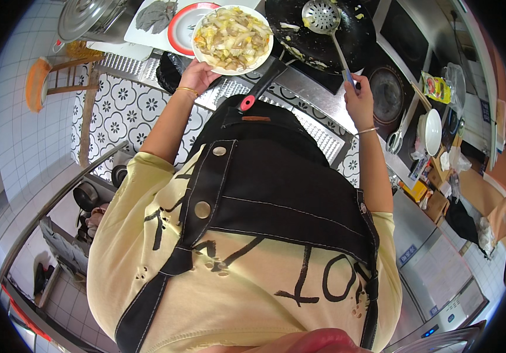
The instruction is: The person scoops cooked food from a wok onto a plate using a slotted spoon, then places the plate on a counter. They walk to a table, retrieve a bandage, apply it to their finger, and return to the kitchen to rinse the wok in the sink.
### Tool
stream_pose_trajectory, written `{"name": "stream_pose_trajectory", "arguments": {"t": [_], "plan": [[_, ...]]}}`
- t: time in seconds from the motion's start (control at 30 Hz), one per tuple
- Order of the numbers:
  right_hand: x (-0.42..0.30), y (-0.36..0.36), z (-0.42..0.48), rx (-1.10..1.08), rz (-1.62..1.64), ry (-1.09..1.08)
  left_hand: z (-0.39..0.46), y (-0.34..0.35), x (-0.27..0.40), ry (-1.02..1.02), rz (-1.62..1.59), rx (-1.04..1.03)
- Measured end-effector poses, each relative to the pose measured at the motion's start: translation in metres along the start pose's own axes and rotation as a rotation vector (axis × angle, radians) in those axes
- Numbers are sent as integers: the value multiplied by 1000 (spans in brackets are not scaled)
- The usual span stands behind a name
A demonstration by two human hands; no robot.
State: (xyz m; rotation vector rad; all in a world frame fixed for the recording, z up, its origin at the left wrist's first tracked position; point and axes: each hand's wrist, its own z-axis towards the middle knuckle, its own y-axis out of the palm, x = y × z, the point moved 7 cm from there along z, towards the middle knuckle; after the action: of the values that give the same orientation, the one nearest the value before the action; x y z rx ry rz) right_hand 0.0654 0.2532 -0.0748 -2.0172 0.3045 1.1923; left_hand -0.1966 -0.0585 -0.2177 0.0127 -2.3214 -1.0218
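Note:
My left hand (199, 76) grips the near rim of a white plate (234, 72) heaped with stir-fried cabbage and other pieces (233, 37). In my right hand (359, 99) is the handle of a slotted metal skimmer (320, 17). Its round perforated head rests in or just over a black wok (297, 42), where scraps of cabbage cling to the surface. From the wok a black handle with a pink-red end (247, 103) points back at my apron. Partly covered by the full plate is a red-rimmed plate (174, 31).
A lidded metal pot (86, 20) stands at the far left, near a grey cloth (156, 16). Right of the wok is a round hob plate (386, 95). Scissors (395, 140), a white bowl (432, 132) and a yellow packet (436, 87) lie farther right. A wooden chair (72, 88) is at left.

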Motion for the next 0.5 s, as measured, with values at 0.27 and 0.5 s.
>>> {"name": "stream_pose_trajectory", "arguments": {"t": [0.27,0.5], "plan": [[-21,33,-53,-179,208,200,-6,-3,-8,8,-18,-18],[-95,33,-95,-161,-367,-244,-8,1,-10,-6,-13,-18]]}}
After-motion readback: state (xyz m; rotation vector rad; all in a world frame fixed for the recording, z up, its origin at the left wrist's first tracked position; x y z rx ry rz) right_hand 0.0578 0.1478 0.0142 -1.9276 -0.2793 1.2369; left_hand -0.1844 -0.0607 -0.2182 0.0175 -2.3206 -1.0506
